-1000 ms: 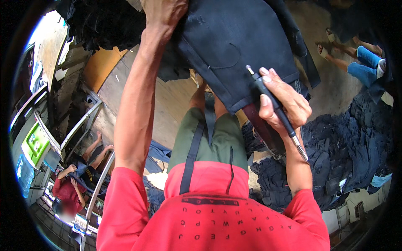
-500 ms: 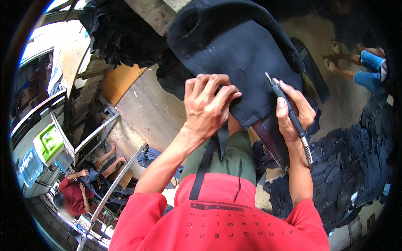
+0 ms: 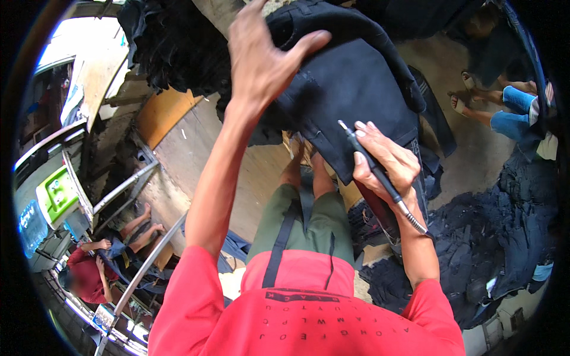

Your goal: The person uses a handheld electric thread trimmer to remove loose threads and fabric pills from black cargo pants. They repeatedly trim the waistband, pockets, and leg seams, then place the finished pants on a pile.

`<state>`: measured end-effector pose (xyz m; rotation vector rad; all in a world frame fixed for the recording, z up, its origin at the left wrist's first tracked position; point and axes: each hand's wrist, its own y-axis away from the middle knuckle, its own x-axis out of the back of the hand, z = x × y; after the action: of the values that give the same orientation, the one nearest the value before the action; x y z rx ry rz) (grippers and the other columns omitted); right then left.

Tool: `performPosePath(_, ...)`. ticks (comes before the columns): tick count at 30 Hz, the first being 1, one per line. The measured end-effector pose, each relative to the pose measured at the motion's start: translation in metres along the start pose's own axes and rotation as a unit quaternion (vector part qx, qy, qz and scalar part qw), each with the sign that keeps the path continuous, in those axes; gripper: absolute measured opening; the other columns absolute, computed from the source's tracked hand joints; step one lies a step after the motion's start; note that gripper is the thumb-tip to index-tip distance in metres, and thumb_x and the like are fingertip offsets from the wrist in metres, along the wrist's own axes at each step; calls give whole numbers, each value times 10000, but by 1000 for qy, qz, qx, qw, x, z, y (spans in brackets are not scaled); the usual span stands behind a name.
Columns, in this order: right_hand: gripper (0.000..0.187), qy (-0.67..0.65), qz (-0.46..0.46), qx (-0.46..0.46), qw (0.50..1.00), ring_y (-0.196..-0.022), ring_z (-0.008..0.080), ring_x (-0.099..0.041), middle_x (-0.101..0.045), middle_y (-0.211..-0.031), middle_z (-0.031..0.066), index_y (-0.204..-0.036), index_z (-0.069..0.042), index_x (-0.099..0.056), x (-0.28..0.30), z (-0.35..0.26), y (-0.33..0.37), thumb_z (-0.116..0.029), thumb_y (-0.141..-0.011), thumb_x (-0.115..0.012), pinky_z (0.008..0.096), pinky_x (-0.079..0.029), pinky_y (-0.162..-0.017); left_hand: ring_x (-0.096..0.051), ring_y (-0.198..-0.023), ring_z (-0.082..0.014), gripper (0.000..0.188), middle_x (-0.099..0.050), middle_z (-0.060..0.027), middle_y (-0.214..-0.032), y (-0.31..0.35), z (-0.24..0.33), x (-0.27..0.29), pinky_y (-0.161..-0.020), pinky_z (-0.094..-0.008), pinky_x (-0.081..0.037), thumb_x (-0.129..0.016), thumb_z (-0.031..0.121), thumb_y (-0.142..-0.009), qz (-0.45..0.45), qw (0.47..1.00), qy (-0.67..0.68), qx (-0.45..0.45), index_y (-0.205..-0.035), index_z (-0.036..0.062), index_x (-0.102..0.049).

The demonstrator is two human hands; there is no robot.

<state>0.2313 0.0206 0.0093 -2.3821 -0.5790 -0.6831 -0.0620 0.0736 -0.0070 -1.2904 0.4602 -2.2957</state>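
Dark trousers [image 3: 362,83] lie draped in front of me, with faint pale wear marks and stitched seams. Over their far left part my left hand [image 3: 261,65] hovers with fingers stretched and thumb spread, blurred a little; it holds nothing. Whether a fingertip touches the cloth cannot be told. My right hand [image 3: 395,163] grips a slim, dark pen-shaped tool [image 3: 373,161] with a narrow metal tip and a metal coil at its rear end. That tip points up and left, over the near part of the trousers.
Black cloth heaps stand at far left [image 3: 178,47] and lower right [image 3: 493,231]. A metal rail [image 3: 151,258] runs at left, near a seated person [image 3: 92,273], a green tray [image 3: 58,193] and a water bottle [image 3: 32,225]. Another person's legs [image 3: 510,113] show at right.
My left hand has let go of the trousers' near edge, opened, and moved away from me to the far left. My right hand, still holding the tool, has shifted left and slightly nearer.
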Motion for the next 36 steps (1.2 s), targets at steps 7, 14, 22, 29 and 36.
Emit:
performPosePath(7,292,3,-26,31,999,-1083,358,-822,-821,-1071,223,-1079,73,-816,-8,5,-13,2,-796,-806,466,-661,-1033,-675,-1080,-382,534,-734,-162,-1071,-9,1,-51,-982,-488,-516,-991,415,-746,75,996,30,28,-1032,37,-746)
performPosePath(14,289,12,-40,37,998,-1067,349,-827,-818,-1043,214,-1081,54,-823,-16,16,-26,3,-797,-809,469,-666,-1022,-674,-1073,-376,517,-738,-153,-1081,-9,-7,-61,-978,-475,-516,-981,415,-764,78,997,21,13,-1048,51,-750)
performPosePath(22,303,0,-44,39,998,-1065,357,-827,-817,-1052,215,-1095,61,-814,-14,17,-26,13,-796,-800,476,-670,-1015,-674,-1068,-369,491,-736,-148,-1087,-10,-6,-60,-977,-470,-517,-972,393,-788,63,998,19,23,-1055,52,-741)
performPosePath(29,304,5,-55,19,998,-1071,366,-824,-816,-1075,226,-1097,62,-815,-13,16,-23,12,-798,-792,473,-669,-1015,-678,-1075,-372,492,-733,-152,-1085,-10,-9,-61,-979,-469,-524,-967,389,-797,64,998,17,23,-1053,40,-733)
performPosePath(36,312,18,-64,-2,998,-1083,379,-820,-815,-1117,234,-1109,55,-818,-6,15,-16,5,-802,-802,459,-664,-1021,-680,-1077,-372,487,-730,-157,-1084,-9,-12,-62,-982,-465,-524,-966,379,-799,66,997,22,13,-1054,37,-732)
